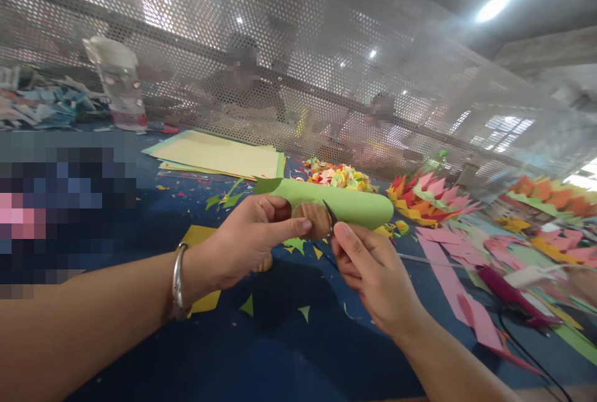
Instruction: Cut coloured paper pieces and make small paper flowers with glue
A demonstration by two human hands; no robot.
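Observation:
My left hand (252,237), with a metal bangle at the wrist, is closed round a round brown cone-like piece (313,218) and a rolled light green paper (345,203) that sticks out to the right. My right hand (368,271) is closed in a pinch on a small dark green paper leaf (330,212), held against the brown piece. Both hands hover above a dark blue table (280,340).
Paper scraps litter the table. A stack of yellow and green sheets (219,156) lies behind, with a pile of coloured bits (338,175) and paper flowers (429,196). Pink strips (448,271) and a magenta glue gun (506,293) lie right. A plastic jar (119,81) stands far left by a mesh screen.

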